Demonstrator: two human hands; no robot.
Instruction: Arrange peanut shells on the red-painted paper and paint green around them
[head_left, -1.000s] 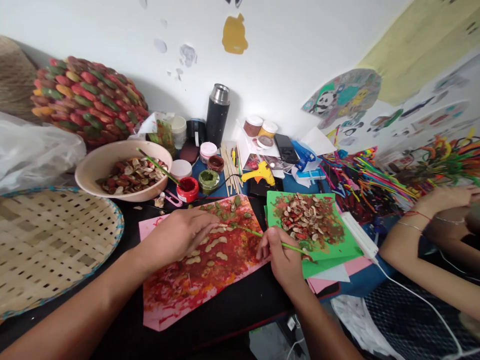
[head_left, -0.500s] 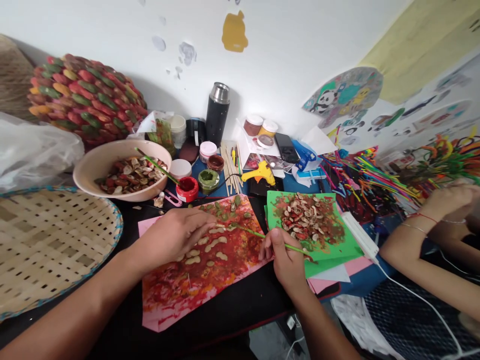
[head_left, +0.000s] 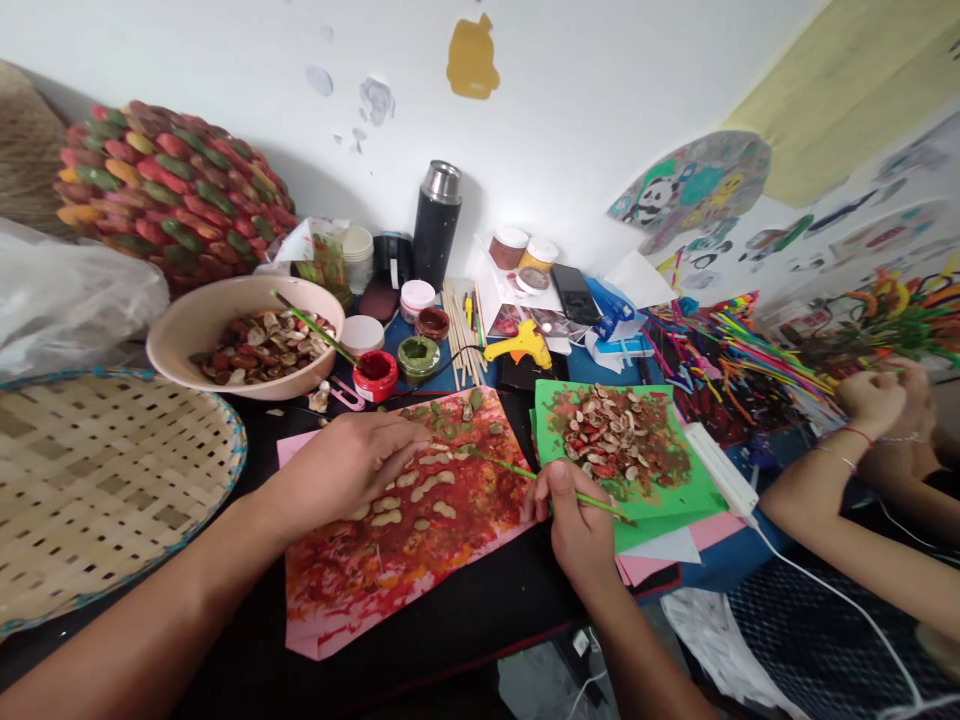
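Observation:
My left hand [head_left: 367,462] rests over a paint-smeared pink sheet [head_left: 337,590], its fingers pinched at a pale peanut shell [head_left: 441,448]. In my right hand [head_left: 574,515] is a thin green paintbrush [head_left: 510,466], held slanting with its tip close to that shell. Unpainted peanut shells [head_left: 433,486] lie in loose rows on the sheet, and several green-painted ones [head_left: 442,420] sit at its far edge. Beyond the sheet stand open pots of red paint [head_left: 375,375] and green paint [head_left: 418,358]. A second green brush [head_left: 315,328] leans from the red pot over the bowl.
A bowl of shells [head_left: 169,345] and a woven tray [head_left: 112,500] are at left. More shells lie on green paper [head_left: 697,500] at right. A yellow glue gun [head_left: 521,345], skewers [head_left: 465,345] and a black flask [head_left: 436,230] stand behind. Another person's arms [head_left: 825,480] are at far right.
The brush and my right hand have shifted very slightly. My left hand stays at the same spot. At far right the other person's hands have risen a little toward the colourful stems.

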